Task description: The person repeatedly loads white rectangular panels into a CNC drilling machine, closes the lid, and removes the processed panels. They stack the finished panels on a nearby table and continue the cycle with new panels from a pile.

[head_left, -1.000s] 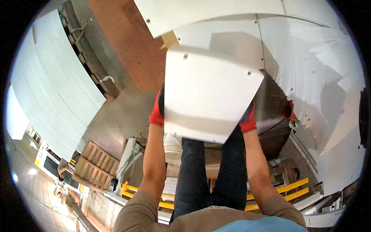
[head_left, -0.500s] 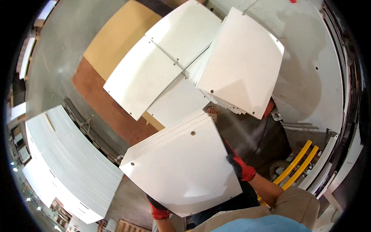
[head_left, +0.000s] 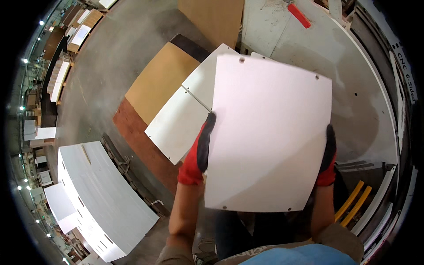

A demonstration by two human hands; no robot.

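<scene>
My left hand (head_left: 199,148), in a red and dark grey glove, grips the left edge of a stack of white panels (head_left: 269,137). My right hand (head_left: 327,154), gloved the same way, is closed on its right edge. Round holes show near the corners of the top panel. How many lie under it is hidden. Raised in front of me, the stack covers part of the white panels (head_left: 174,126) lying beyond it. Those rest over a tan board (head_left: 161,81) and a reddish-brown board (head_left: 143,148).
A long stack of white panels (head_left: 110,190) stands at the lower left. To the right rises a pale machine side (head_left: 353,66), with a red handle (head_left: 299,16) near its top. Two yellow rails (head_left: 353,201) lie at the lower right. A brown board (head_left: 214,20) is at the far side.
Both hands have carried the panels up and forward to the right, turning them more upright in view. They now hide the tall pile that showed at the right.
</scene>
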